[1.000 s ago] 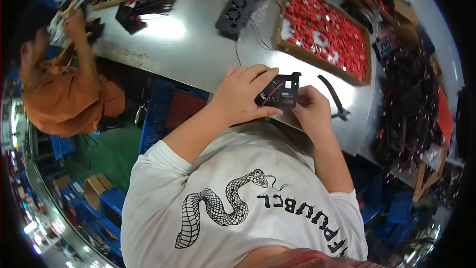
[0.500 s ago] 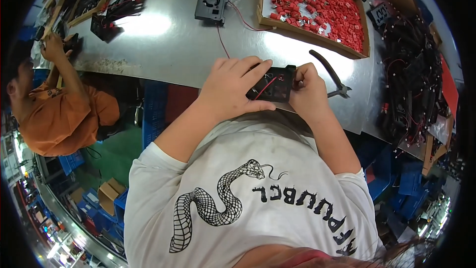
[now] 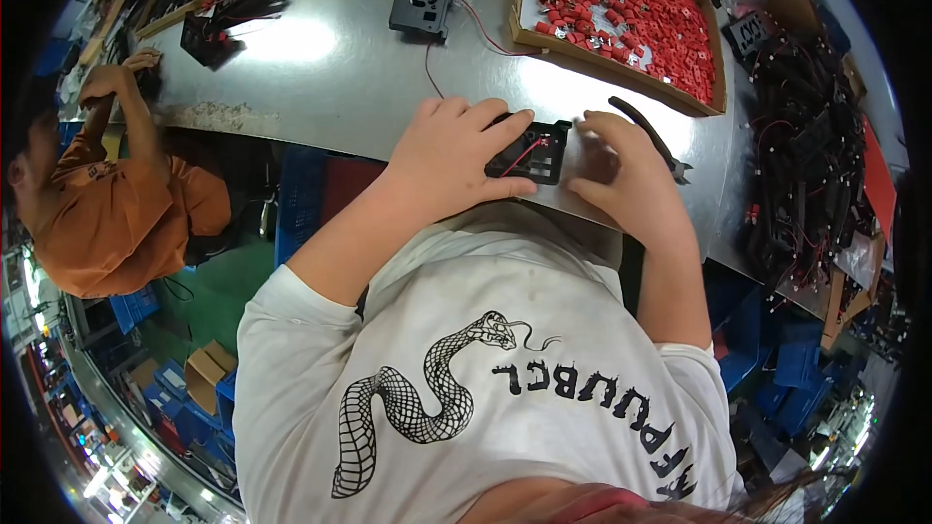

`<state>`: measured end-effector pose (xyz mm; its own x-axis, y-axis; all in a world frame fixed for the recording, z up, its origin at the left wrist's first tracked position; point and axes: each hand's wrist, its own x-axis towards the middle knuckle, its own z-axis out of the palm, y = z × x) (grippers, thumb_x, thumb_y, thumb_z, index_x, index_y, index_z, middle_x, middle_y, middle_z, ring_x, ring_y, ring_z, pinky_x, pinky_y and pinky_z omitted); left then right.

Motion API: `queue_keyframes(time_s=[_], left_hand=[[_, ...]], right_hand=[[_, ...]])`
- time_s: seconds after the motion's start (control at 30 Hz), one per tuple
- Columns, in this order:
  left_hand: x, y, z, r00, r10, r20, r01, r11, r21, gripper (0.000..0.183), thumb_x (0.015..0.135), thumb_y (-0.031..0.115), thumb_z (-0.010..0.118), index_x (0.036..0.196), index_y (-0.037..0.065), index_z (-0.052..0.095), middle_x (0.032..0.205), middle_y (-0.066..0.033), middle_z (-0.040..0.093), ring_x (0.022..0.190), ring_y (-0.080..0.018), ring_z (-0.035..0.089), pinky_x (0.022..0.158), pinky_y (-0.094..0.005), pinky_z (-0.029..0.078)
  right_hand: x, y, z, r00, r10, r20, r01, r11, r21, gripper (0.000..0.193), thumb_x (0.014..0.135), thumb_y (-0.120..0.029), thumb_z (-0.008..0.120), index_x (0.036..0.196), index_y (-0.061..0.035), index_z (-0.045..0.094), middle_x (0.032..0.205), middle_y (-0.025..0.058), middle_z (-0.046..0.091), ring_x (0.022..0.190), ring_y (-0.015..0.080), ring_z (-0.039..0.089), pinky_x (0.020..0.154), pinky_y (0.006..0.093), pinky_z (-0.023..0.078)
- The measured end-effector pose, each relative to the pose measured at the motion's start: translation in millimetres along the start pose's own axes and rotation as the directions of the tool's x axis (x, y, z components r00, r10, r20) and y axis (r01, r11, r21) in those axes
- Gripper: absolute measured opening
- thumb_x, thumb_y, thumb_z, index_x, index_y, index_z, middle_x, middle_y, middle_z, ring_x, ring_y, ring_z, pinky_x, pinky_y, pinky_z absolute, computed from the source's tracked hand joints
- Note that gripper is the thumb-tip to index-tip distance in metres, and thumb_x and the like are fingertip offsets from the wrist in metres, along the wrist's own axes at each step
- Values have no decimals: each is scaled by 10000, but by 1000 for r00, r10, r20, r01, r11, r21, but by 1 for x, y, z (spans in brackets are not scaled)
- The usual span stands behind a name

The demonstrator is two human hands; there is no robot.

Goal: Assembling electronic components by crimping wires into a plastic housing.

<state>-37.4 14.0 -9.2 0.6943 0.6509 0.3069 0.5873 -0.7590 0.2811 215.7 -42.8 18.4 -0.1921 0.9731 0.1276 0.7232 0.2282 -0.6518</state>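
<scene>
Black plastic housing [image 3: 556, 152] with a red wire [image 3: 523, 156] is at the near edge of the metal surface [image 3: 340, 107], where our left hand [image 3: 451, 152] grips it between thumb and fingers while our right hand [image 3: 636, 170], thumb and fingers parted, is just beside its right end.

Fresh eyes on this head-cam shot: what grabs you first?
The mass of red parts in a cardboard tray, upper right on the metal table. Then the black snake print on the white shirt, lower middle. Between them, the left hand holds a black housing by the table's near edge, the right hand open beside it.
</scene>
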Motion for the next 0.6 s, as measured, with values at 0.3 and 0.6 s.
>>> queue_keyframes(time_s=[0.3,0.6], left_hand=[[11,12,1,998,5,68,-2,999,-39,730,779,615,745,1347,172,626,1172,-41,653,972,-267,611,881,-409,428],[18,13,-7,987,-6,163,10,1000,-29,720,775,594,760,1351,185,623,1187,-41,652,993,-265,613,893,-416,427]], right_hand=[[1,-7,19,987,-116,-110,101,986,-130,127,798,-34,772,924,-25,766,849,100,646,779,268,636,689,373,518],[17,-9,13,997,-76,21,78,983,-164,79,815,-73,724,868,-15,738,839,97,637,760,288,644,694,394,524]])
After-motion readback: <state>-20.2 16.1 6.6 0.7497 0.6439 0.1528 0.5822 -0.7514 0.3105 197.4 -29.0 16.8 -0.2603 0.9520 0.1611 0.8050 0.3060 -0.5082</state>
